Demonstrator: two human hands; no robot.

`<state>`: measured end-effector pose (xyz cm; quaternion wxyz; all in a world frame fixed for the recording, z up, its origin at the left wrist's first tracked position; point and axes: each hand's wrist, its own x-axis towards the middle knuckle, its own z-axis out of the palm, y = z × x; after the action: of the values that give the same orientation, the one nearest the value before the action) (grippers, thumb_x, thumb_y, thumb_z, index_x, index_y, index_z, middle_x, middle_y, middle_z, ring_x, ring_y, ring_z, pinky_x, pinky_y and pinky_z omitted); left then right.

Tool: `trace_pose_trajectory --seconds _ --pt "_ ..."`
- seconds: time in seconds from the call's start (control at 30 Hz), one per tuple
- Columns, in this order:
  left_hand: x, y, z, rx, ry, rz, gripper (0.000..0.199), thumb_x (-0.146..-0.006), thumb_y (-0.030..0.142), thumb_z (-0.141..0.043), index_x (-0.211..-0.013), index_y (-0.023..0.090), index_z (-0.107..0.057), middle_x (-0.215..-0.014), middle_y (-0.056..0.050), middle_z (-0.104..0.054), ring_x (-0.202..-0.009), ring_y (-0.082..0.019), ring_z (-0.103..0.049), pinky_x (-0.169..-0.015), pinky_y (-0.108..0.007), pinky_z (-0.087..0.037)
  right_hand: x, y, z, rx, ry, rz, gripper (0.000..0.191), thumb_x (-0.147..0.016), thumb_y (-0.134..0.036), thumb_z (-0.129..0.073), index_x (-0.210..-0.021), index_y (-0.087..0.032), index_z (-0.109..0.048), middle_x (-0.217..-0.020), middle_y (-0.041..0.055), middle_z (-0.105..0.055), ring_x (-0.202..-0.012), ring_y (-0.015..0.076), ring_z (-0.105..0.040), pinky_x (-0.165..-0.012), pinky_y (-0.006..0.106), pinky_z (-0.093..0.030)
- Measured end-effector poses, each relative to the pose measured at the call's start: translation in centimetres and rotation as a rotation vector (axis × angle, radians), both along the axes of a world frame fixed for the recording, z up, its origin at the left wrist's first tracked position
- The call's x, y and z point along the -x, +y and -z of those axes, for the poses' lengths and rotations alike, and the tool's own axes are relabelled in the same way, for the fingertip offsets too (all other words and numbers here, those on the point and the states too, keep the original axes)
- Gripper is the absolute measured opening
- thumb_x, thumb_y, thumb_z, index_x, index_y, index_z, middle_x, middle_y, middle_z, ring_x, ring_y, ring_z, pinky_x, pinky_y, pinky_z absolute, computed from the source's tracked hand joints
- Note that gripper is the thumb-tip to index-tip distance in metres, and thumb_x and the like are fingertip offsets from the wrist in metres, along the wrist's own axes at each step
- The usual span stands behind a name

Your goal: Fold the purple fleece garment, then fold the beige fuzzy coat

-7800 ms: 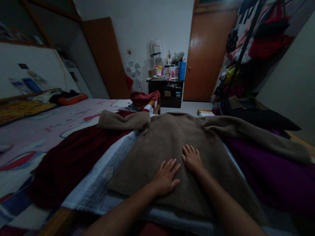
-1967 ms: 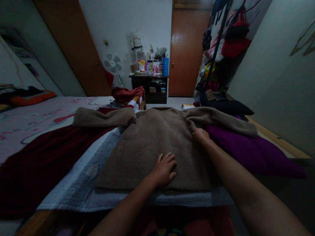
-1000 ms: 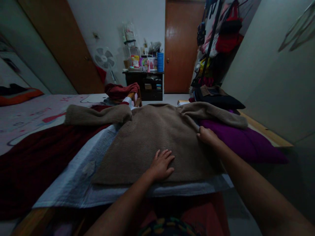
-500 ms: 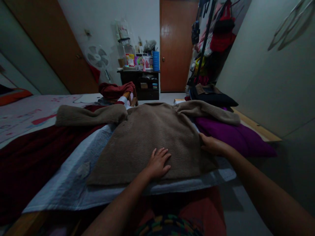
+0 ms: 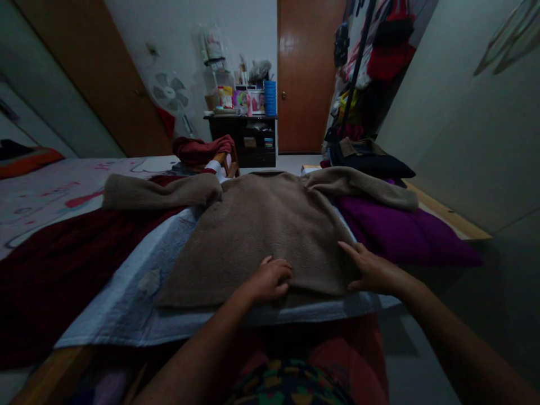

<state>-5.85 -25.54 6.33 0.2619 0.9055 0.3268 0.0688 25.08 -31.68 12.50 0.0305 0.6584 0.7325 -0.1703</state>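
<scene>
A brown fleecy garment (image 5: 253,225) lies spread out over a pale blue cloth (image 5: 109,309), its two sleeves stretched to the sides and its hem toward me. My left hand (image 5: 270,278) rests on the garment near the middle of the hem, fingers slightly curled and holding nothing. At the garment's right edge, my right hand (image 5: 369,270) touches the fabric with its index finger stretched out and the thumb apart.
Dark red cloth (image 5: 76,259) covers the left side, beside a patterned bed sheet (image 5: 42,197). A purple cloth (image 5: 405,230) and dark folded clothes (image 5: 371,163) lie at the right. A fan (image 5: 171,93) stands behind.
My right hand has moved down along the garment's right edge, and its fingers have spread. My left hand's fingers have curled a little. The view has shifted slightly.
</scene>
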Motion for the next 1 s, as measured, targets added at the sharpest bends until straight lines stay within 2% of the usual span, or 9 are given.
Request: trace_pose_trajectory --seconds 0.1,0.17,0.23,0.37,0.43,0.5,0.6,0.8,1.0 --pt "-0.2 0.1 -0.2 -0.014 -0.077 -0.118 0.018 -0.084 0.017 -0.051 -0.093 0.02 -0.066 -0.1 -0.005 -0.07 -0.097 -0.02 -0.063 -0.096 -0.037 -0.042 0.0 -0.8 0.3 -0.099 -0.093 -0.045 0.101 -0.063 -0.028 -0.076 -0.15 -0.022 -0.026 -0.154 0.0193 -0.022 -0.13 0.0365 -0.044 -0.1 0.042 -0.043" --pt "-0.2 0.1 -0.1 -0.013 -0.127 -0.201 0.018 -0.086 0.017 -0.05 -0.093 0.019 -0.066 -0.095 -0.005 -0.07 -0.091 -0.018 -0.063 -0.084 -0.028 -0.046 0.0 -1.2 0.6 -0.161 -0.153 -0.08 0.095 -0.063 -0.026 -0.076 -0.147 -0.022 -0.033 -0.156 0.0186 -0.017 -0.131 0.0388 -0.041 -0.099 0.045 -0.043" --pt "-0.1 0.0 0.0 -0.007 -0.147 -0.248 0.018 -0.089 0.02 -0.049 -0.095 0.019 -0.065 -0.094 -0.005 -0.07 -0.088 -0.017 -0.064 -0.078 -0.026 -0.045 0.0 -1.6 0.9 -0.214 -0.186 -0.135 0.089 -0.062 -0.022 -0.075 -0.144 -0.02 -0.039 -0.156 0.0188 -0.016 -0.131 0.0393 -0.039 -0.099 0.045 -0.043" --pt "0.0 -0.4 -0.1 -0.012 -0.075 -0.288 0.018 -0.093 0.025 -0.046 -0.101 0.022 -0.062 -0.09 -0.003 -0.071 -0.085 -0.018 -0.066 -0.073 -0.024 -0.044 0.1 -1.8 0.7 -0.328 -0.244 -0.183 0.061 -0.069 -0.013 -0.065 -0.129 -0.018 -0.055 -0.149 0.0178 -0.032 -0.13 0.0368 -0.037 -0.098 0.044 -0.041" --pt "-0.1 -0.8 -0.2 -0.043 -0.026 -0.292 0.017 -0.094 0.025 -0.045 -0.102 0.023 -0.06 -0.088 -0.003 -0.071 -0.083 -0.018 -0.066 -0.071 -0.025 -0.043 0.3 -1.7 0.2 -0.366 -0.277 -0.154 0.036 -0.076 -0.013 -0.058 -0.112 -0.019 -0.063 -0.134 0.0162 -0.049 -0.119 0.0328 -0.045 -0.092 0.041 -0.042" --pt "-0.1 -1.1 -0.3 -0.083 0.006 -0.289 0.017 -0.094 0.025 -0.043 -0.102 0.023 -0.058 -0.086 -0.002 -0.07 -0.081 -0.018 -0.067 -0.07 -0.025 -0.043 0.5 -1.8 -0.1 -0.379 -0.295 -0.122 0.019 -0.083 -0.014 -0.051 -0.096 -0.019 -0.064 -0.112 0.0136 -0.059 -0.101 0.0271 -0.052 -0.083 0.036 -0.042" --pt "0.0 -1.6 -0.2 -0.153 -0.005 -0.271 0.017 -0.095 0.026 -0.041 -0.103 0.024 -0.056 -0.086 -0.003 -0.07 -0.08 -0.019 -0.067 -0.07 -0.026 -0.045 0.5 -2.1 -0.3 -0.396 -0.307 -0.081 0.017 -0.087 -0.013 -0.045 -0.091 -0.021 -0.059 -0.096 0.0089 -0.059 -0.088 0.0215 -0.052 -0.073 0.03 -0.039" --pt "-0.1 -2.5 0.9 -0.233 -0.108 -0.138 0.018 -0.095 0.024 -0.043 -0.104 0.023 -0.059 -0.101 -0.004 -0.069 -0.094 -0.018 -0.064 -0.084 -0.029 -0.047 0.3 -3.4 0.4 -0.489 -0.352 0.078 0.018 -0.089 -0.012 -0.042 -0.096 -0.022 -0.055 -0.103 0.0073 -0.055 -0.09 0.0189 -0.053 -0.06 0.025 -0.035" --pt "0.0 -3.0 1.2 -0.202 -0.128 -0.047 0.025 -0.087 0.013 -0.046 -0.107 0.022 -0.059 -0.112 -0.005 -0.066 -0.108 -0.018 -0.058 -0.095 -0.032 -0.044 0.8 -3.7 1.1 -0.351 -0.369 0.042 0.025 -0.089 -0.011 -0.041 -0.101 -0.023 -0.058 -0.112 0.0079 -0.057 -0.094 0.021 -0.055 -0.057 0.025 -0.036"
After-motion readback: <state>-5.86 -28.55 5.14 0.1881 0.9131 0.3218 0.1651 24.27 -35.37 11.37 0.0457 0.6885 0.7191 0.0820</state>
